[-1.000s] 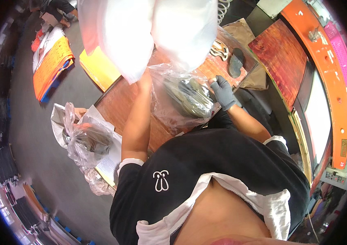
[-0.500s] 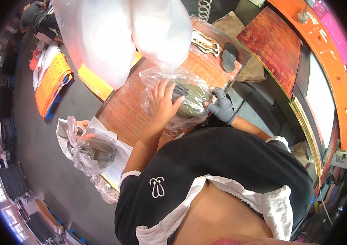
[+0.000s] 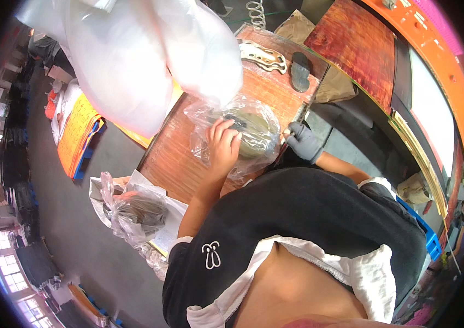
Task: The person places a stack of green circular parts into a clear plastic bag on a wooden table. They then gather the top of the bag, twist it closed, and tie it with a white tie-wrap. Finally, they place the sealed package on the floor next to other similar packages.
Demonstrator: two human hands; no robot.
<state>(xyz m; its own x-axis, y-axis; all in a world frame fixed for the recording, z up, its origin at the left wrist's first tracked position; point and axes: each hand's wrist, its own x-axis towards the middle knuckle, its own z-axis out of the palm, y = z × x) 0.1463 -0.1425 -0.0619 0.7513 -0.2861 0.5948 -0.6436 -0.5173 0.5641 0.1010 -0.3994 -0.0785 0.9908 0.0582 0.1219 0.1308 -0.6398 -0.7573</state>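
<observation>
Keeping a puffy clear bag [image 3: 202, 116] steady looks like the left hand's job here. That left hand [image 3: 223, 145] is bare, with its fingers a bit bent and loosely spread over the bag's left part, probably because thin plastic slides around if nothing weighs it down. Inside there's some rounded dark green stuff [image 3: 255, 135]; glare on the film makes it hard to say exactly what.

The right hand [image 3: 304, 143] wears a grey glove and sits right at the bag's other edge, fingers curled, thumb side toward the plastic. Can't tell whether it's pinching any film or just resting there. One hand per side makes sense to me, since neither blocks the other.

The bag itself lies on the reddish-brown surface [image 3: 169, 164], near the edge by the person's belly, so probably no stretching needed. At the far right end there's a pale metal frame [image 3: 263, 56] with a dark sole-shaped piece [image 3: 299, 72] just beside it, maybe parked there to leave elbow room.

Big white bags [image 3: 114, 68] bulge over the far left part and hide what's under them. Off to the near left, another clear bag with dark contents [image 3: 140, 212] sits by some papers [image 3: 174, 220], well apart from both hands.
</observation>
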